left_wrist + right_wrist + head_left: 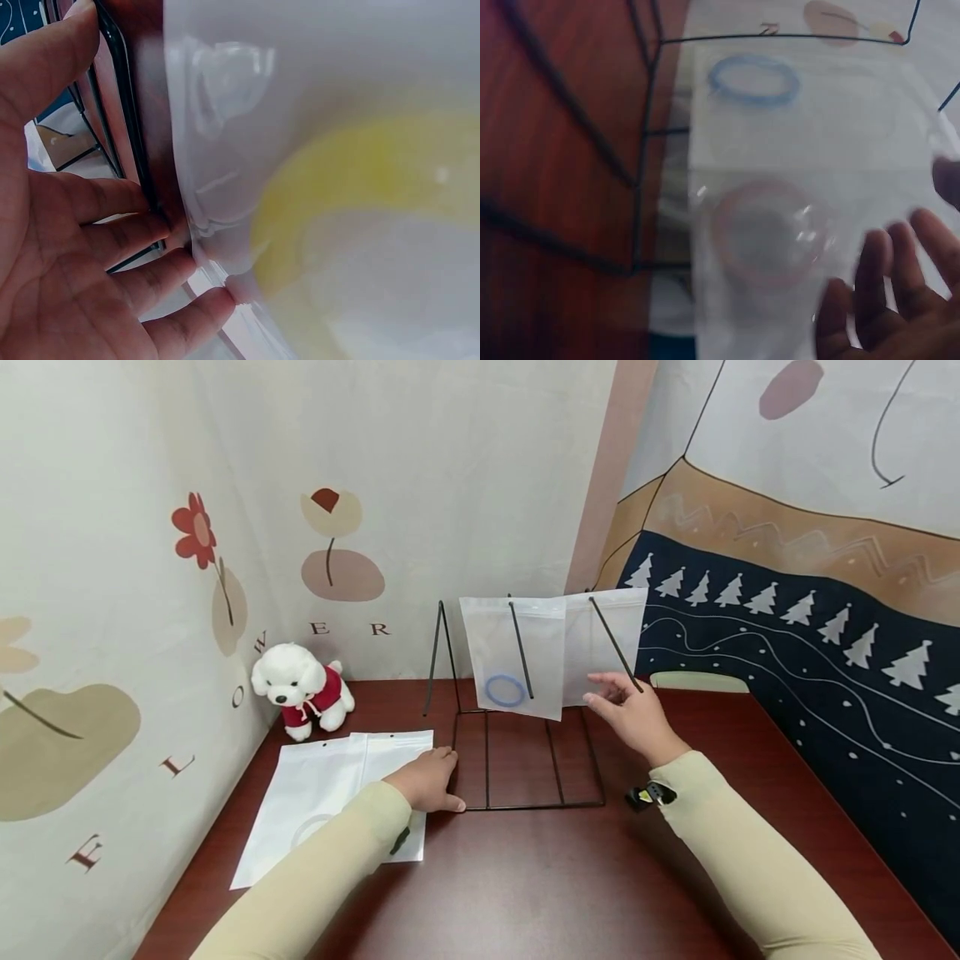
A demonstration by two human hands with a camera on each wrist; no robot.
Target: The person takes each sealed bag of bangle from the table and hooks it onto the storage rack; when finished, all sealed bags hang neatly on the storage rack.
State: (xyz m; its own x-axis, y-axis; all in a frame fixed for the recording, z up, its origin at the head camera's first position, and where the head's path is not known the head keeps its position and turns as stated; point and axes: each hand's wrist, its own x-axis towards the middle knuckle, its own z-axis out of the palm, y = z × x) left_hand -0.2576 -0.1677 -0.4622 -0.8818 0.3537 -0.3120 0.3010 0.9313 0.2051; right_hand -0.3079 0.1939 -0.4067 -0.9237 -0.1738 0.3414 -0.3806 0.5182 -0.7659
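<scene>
Steadying the wire rack (534, 807), we judge, our left hand (425, 779) rests relaxed fingers at its nine o'clock; our right hand (637, 718), loosely curled around nothing, is at two o'clock, near two pouches (483, 639) hung upright from prongs (521, 648).

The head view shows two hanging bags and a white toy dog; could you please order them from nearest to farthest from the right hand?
1. Right hanging bag: just beyond the right hand.
2. Left hanging bag: next along, farther to the left.
3. White toy dog: farthest, at the table's left side near the curtain.
</scene>
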